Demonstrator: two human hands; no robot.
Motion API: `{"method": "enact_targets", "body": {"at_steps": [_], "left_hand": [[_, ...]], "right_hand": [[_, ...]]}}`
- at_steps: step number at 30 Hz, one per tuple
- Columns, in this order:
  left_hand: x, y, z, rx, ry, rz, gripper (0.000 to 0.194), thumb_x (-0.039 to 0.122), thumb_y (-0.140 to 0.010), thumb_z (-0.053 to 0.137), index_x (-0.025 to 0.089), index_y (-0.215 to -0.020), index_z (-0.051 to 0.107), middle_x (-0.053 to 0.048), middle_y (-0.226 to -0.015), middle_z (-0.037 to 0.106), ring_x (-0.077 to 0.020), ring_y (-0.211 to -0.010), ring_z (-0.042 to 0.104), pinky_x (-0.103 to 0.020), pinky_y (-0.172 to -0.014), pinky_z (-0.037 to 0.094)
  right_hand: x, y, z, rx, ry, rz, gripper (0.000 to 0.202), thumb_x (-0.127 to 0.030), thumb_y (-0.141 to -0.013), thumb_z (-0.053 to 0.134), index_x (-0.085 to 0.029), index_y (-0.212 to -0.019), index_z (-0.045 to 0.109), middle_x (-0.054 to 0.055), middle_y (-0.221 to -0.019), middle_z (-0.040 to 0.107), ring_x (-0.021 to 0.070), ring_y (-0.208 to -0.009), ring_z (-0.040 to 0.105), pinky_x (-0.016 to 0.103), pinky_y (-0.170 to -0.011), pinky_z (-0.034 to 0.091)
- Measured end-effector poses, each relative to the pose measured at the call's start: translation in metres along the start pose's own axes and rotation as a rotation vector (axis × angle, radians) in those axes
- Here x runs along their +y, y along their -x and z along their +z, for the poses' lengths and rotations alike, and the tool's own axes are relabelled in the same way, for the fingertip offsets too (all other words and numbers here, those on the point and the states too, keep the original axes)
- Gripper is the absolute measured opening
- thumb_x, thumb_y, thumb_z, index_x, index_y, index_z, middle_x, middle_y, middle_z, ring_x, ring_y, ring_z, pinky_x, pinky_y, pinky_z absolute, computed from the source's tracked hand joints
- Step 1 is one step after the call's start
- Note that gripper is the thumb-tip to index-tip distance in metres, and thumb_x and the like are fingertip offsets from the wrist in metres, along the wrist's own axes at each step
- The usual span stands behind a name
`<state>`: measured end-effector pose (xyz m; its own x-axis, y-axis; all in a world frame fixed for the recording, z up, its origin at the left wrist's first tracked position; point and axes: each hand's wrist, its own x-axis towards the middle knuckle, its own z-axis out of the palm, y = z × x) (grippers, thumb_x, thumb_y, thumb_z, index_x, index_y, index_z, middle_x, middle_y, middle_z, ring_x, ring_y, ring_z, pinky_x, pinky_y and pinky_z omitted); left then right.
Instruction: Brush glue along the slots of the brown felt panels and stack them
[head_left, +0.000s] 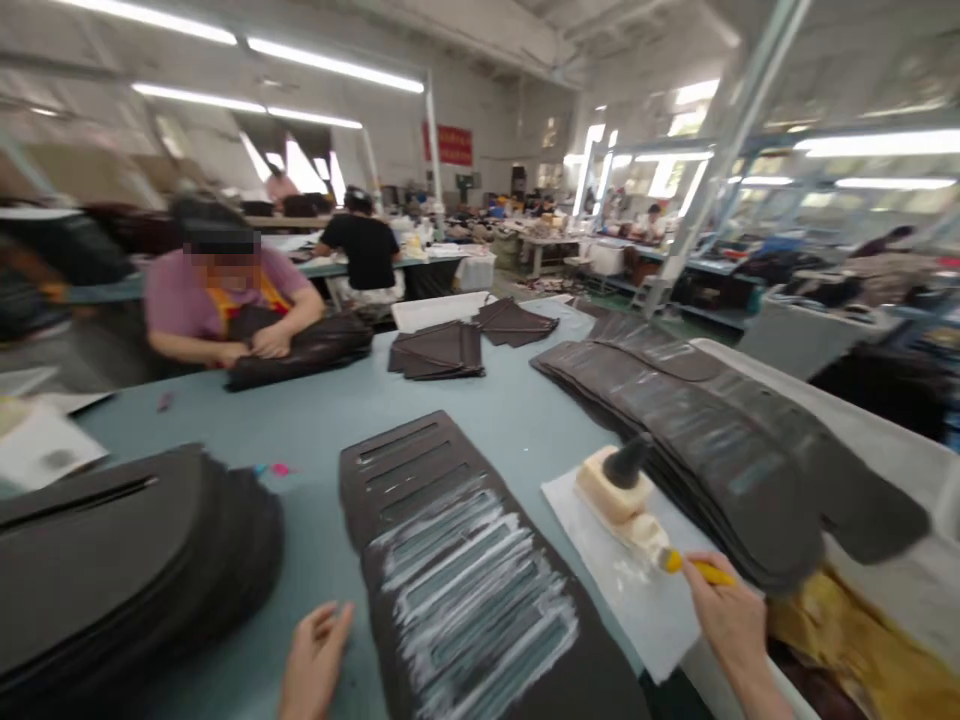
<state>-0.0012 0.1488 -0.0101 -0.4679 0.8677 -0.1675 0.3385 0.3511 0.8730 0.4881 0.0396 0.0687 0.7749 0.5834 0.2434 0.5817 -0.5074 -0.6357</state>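
Note:
My right hand (pixel 727 610) is closed around the yellow handle of a brush (pixel 701 570). The brush's pale head rests over a white sheet (pixel 637 620) with wet white smears, right by a cream-coloured container (pixel 611 485) with a black cone-shaped top. In front of me lies a dark slotted panel (pixel 465 520), its middle slots coated with streaky white paste that looks like glue. My left hand (pixel 315 655) hovers or rests just left of that panel, fingers loosely bent and apart, holding nothing. Its lower part is cut off by the frame edge.
Stacked dark curved pieces (pixel 135 560) stand at the left. More slotted panels (pixel 697 440) lie overlapped at the right. Smaller dark pieces (pixel 439 350) sit at the table's far side. Across the table, a co-worker in purple (pixel 277 270) handles dark material. Yellow material (pixel 855 630) lies lower right.

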Motion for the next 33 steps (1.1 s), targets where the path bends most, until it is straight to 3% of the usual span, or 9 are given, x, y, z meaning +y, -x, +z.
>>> {"method": "enact_targets", "body": {"at_steps": [2,4,12,16,19,21,28,30,33], "left_hand": [[-0.014,-0.015,-0.020,-0.018,-0.031,0.049,0.043,0.050,-0.075,0.058,0.012,-0.096,0.057,-0.008,-0.092,0.062,-0.0225,-0.087,0.061,-0.042,-0.084,0.051],[-0.018,-0.034,-0.023,-0.042,-0.106,0.175,0.043,0.051,-0.073,0.054,0.013,-0.092,0.055,-0.009,-0.091,0.060,-0.0243,-0.087,0.060,-0.044,-0.086,0.049],[0.010,-0.081,-0.001,-0.089,-0.375,0.441,0.024,0.031,-0.079,0.051,0.022,-0.100,0.054,-0.006,-0.104,0.059,-0.0242,-0.102,0.051,-0.042,-0.088,0.040],[0.015,-0.091,-0.001,-0.093,-0.478,0.543,0.019,0.024,-0.077,0.053,0.022,-0.097,0.054,-0.005,-0.103,0.059,-0.0234,-0.103,0.050,-0.039,-0.087,0.037],[0.010,-0.095,-0.001,-0.085,-0.499,0.576,0.016,0.023,-0.078,0.053,0.022,-0.093,0.054,-0.004,-0.103,0.059,-0.0228,-0.103,0.050,-0.039,-0.089,0.035],[0.005,-0.097,-0.001,-0.078,-0.491,0.590,0.016,0.023,-0.079,0.053,0.022,-0.095,0.053,-0.004,-0.107,0.059,-0.0226,-0.106,0.049,-0.039,-0.090,0.033],[0.002,-0.097,-0.003,-0.084,-0.479,0.582,0.017,0.024,-0.079,0.052,0.023,-0.097,0.053,-0.005,-0.113,0.058,-0.0231,-0.111,0.047,-0.039,-0.093,0.033],[0.003,-0.098,-0.003,-0.087,-0.487,0.575,0.016,0.024,-0.080,0.052,0.023,-0.096,0.053,-0.005,-0.113,0.058,-0.0236,-0.112,0.047,-0.039,-0.092,0.034],[0.003,-0.099,-0.002,-0.084,-0.495,0.571,0.016,0.024,-0.080,0.051,0.023,-0.095,0.054,-0.006,-0.113,0.059,-0.0244,-0.112,0.048,-0.039,-0.091,0.034]], "right_hand": [[-0.016,0.001,0.014,-0.061,0.041,0.005,0.035,-0.056,-0.068,0.049,-0.024,-0.077,0.062,0.000,-0.058,0.060,0.0200,-0.053,0.055,0.029,-0.054,0.038],[-0.047,0.011,0.034,-0.146,-0.003,-0.037,0.035,-0.056,-0.068,0.051,-0.025,-0.078,0.063,0.000,-0.057,0.059,0.0203,-0.052,0.055,0.030,-0.052,0.038],[-0.240,0.098,0.173,-0.618,-0.485,-0.294,0.031,-0.045,-0.076,0.055,-0.017,-0.086,0.064,-0.002,-0.056,0.054,0.0134,-0.051,0.048,0.023,-0.050,0.037],[-0.301,0.143,0.231,-0.723,-0.550,-0.422,0.022,-0.037,-0.077,0.055,-0.018,-0.082,0.063,-0.003,-0.061,0.054,0.0110,-0.053,0.046,0.021,-0.052,0.036],[-0.317,0.162,0.260,-0.793,-0.518,-0.544,0.018,-0.033,-0.076,0.054,-0.019,-0.081,0.064,-0.003,-0.064,0.057,0.0106,-0.055,0.046,0.020,-0.054,0.036],[-0.312,0.155,0.273,-0.789,-0.466,-0.577,0.018,-0.032,-0.075,0.053,-0.019,-0.080,0.065,-0.003,-0.063,0.057,0.0107,-0.055,0.046,0.020,-0.054,0.035],[-0.273,0.046,0.271,-0.383,-0.151,-0.415,0.025,-0.037,-0.071,0.051,-0.018,-0.077,0.066,-0.003,-0.054,0.053,0.0129,-0.052,0.044,0.023,-0.054,0.033],[-0.281,0.053,0.264,-0.337,-0.156,-0.443,0.024,-0.037,-0.073,0.050,-0.018,-0.076,0.065,-0.002,-0.056,0.054,0.0128,-0.053,0.045,0.023,-0.056,0.034],[-0.303,0.105,0.264,-0.503,-0.323,-0.600,0.022,-0.033,-0.078,0.048,-0.019,-0.080,0.065,-0.001,-0.066,0.059,0.0116,-0.058,0.049,0.022,-0.059,0.037]]}}
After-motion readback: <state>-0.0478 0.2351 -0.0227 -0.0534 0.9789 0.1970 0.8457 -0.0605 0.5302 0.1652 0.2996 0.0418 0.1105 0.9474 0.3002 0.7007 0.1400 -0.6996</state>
